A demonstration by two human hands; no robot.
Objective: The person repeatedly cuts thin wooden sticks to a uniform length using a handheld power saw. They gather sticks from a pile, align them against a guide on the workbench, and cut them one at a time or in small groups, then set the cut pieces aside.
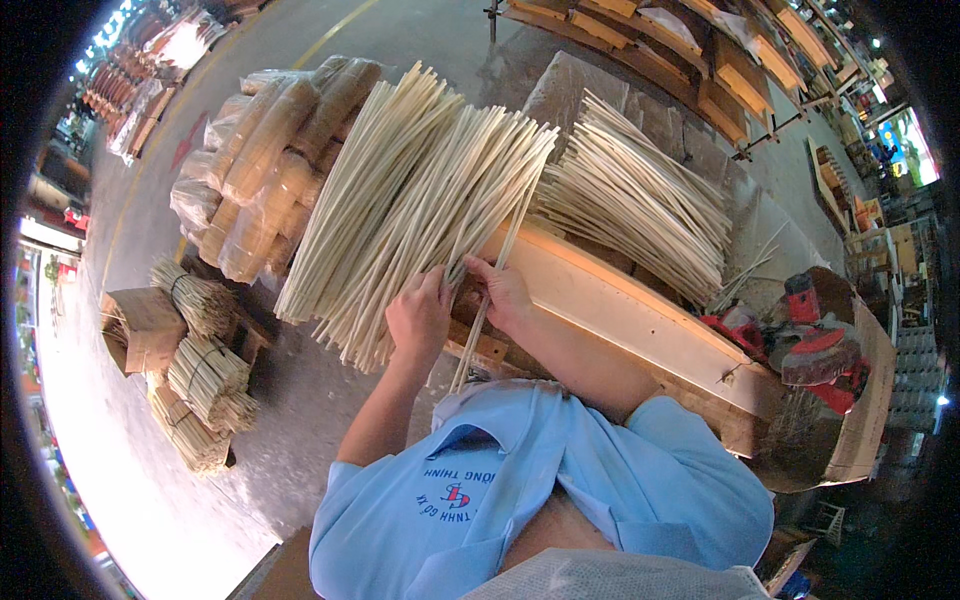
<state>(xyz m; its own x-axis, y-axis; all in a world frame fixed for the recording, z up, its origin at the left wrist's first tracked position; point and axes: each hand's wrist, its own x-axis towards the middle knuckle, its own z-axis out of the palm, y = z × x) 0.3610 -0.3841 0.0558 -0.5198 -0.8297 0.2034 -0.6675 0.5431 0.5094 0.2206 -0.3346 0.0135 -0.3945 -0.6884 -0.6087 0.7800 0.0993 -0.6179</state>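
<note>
A big heap of thin pale wooden sticks [400,190] lies in front of me in two adjoining bunches, slanting up to the right. At its near right edge, my left hand [420,308] is closed over sticks, its fingertips partly hidden. Beside it, my right hand [503,295] pinches a few thin sticks [514,232] between thumb and fingers. Their lower ends hang toward my shirt, apart from the heap. Both hands are close together near the end of a long wooden trough [620,315].
Another pile of sticks [640,200] lies beyond the trough. A red power tool [820,355] sits in an open cardboard box [868,385] at right. Plastic-wrapped bundles [265,150] stand at far left, with tied stick bundles [210,380] and a carton [150,328] nearer. Wooden racks [700,60] rise behind.
</note>
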